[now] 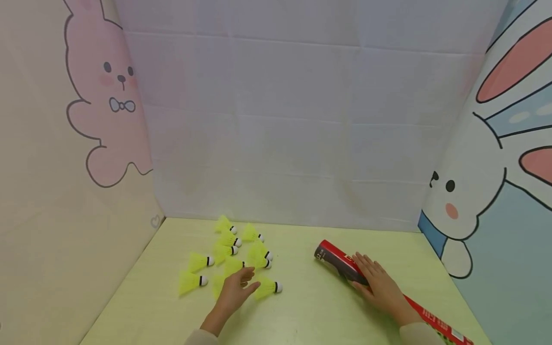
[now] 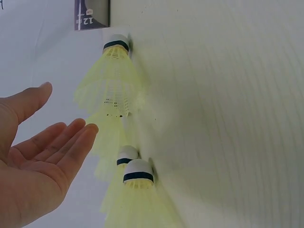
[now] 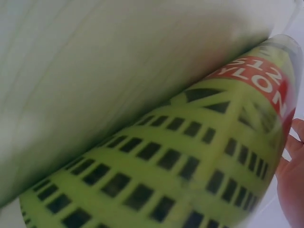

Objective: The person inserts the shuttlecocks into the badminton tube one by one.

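Note:
Several yellow shuttlecocks (image 1: 188, 281) with white heads and black bands lie on the left half of the table. Over the nearest of them is my left hand (image 1: 235, 292), thumb spread from the fingers and nothing between them. The left wrist view shows that palm beside a shuttlecock (image 2: 114, 76), fingertips close to its skirt. On the right lies a long red, black and green shuttlecock tube (image 1: 336, 258). My right hand (image 1: 381, 290) rests across its middle, fingers laid out and thumb at the near side. The tube's patterned side (image 3: 156, 156) fills much of the right wrist view.
A pale wood-grain table (image 1: 310, 311) carries everything. White sheeting (image 1: 293, 143) closes off the back, and panels with cartoon rabbits (image 1: 465, 201) stand at both sides. The tube's near end reaches toward the table's right front.

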Available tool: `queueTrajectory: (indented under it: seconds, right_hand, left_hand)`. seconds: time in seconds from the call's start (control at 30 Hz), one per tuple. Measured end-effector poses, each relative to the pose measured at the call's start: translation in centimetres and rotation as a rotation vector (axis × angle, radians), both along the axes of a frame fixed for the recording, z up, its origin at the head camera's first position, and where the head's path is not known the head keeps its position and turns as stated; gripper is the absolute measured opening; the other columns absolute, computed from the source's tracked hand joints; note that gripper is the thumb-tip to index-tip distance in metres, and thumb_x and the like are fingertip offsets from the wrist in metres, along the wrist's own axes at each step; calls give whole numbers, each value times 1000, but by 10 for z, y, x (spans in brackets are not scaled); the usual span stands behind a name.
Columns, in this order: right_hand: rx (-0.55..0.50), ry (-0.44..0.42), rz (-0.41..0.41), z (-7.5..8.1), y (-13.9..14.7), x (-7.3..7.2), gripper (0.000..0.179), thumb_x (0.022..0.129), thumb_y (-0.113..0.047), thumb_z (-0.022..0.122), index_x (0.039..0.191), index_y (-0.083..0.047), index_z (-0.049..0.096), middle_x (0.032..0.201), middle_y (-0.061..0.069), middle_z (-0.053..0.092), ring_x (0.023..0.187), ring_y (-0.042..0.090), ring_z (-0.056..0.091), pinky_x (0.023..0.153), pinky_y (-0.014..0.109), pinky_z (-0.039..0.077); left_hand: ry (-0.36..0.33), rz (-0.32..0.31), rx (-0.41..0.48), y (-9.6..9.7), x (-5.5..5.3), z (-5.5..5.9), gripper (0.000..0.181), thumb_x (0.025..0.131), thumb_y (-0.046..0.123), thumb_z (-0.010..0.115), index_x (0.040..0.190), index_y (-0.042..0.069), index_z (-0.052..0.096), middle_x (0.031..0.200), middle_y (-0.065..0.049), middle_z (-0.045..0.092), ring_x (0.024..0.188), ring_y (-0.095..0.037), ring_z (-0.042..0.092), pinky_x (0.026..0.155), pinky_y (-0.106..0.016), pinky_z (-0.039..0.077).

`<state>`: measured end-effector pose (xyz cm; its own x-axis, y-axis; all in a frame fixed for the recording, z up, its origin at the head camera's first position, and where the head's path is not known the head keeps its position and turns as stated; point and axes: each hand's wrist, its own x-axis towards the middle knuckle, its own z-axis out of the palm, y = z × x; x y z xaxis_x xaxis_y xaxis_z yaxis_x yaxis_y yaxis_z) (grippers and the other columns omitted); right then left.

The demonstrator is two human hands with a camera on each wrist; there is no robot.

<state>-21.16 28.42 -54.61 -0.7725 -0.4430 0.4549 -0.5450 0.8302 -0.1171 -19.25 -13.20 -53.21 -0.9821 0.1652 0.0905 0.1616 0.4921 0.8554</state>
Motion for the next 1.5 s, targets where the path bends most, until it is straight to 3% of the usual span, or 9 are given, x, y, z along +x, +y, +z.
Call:
queueTrajectory:
  seconds: [0.47,0.6,0.7,0.83,0.9,0.97,1.03,1.17,1.5]
  right_hand:
    - [46,9,27,-12,5,-5,70,84,-28,74,141,1,45,141,17,48,131,33,44,112,14,-6]
    - [68,-6,6,-9,2,-2,69,84,-28,75,140,1,46,141,15,50,125,36,49,116,29,19]
    - [74,-7,7,-9,1,-1,70,83,-28,75,140,0,46,141,13,49,125,34,50,114,30,25]
    - [69,11,45,-11,3,-1,73,80,-26,78,140,2,46,142,15,49,124,35,51,112,13,0]
    - [70,19,53,-12,3,-1,75,79,-26,79,140,2,46,141,16,49,123,35,51,110,11,-1]
    - [63,13,50,-12,3,-1,76,78,-26,80,140,1,46,141,15,49,123,34,51,112,13,5]
    - [64,2,42,-12,3,0,76,78,-27,80,141,0,46,141,14,49,123,33,51,112,21,23]
    - [58,-38,43,-11,3,1,78,78,-27,81,142,-2,44,143,14,47,125,33,50,95,45,46]
    - [71,-59,64,-10,3,3,84,74,-26,84,143,-2,43,145,14,45,126,34,48,93,48,48]
  left_hand:
    - [-72,31,14,4,-2,-13,28,87,13,72,104,-6,63,95,-13,68,84,-26,67,70,-33,56]
    - [-96,27,-8,4,-2,-15,22,87,15,72,99,-3,64,90,-7,68,80,-21,66,66,-31,55]
    - [-110,25,-22,5,-3,-16,18,88,15,71,96,-1,65,87,-5,67,77,-19,65,64,-30,54]
    - [-116,33,-15,7,-3,-16,13,88,11,70,92,-1,67,84,-4,67,75,-17,65,62,-30,54]
    - [-123,38,-7,7,-4,-16,11,88,10,70,92,-1,67,82,-4,67,74,-17,65,61,-29,53]
    - [-129,39,-2,8,-4,-17,10,89,9,69,92,-1,68,81,-4,68,72,-16,65,60,-29,53]
    - [-126,41,0,8,-4,-17,9,89,8,68,92,-1,68,80,-4,68,71,-16,64,59,-28,52]
    - [-102,41,3,8,-3,-17,8,89,6,67,91,-2,68,79,-6,68,69,-18,64,57,-27,51]
    - [-52,30,19,9,-1,-19,5,88,2,67,88,-3,68,77,-7,68,68,-22,65,55,-24,50]
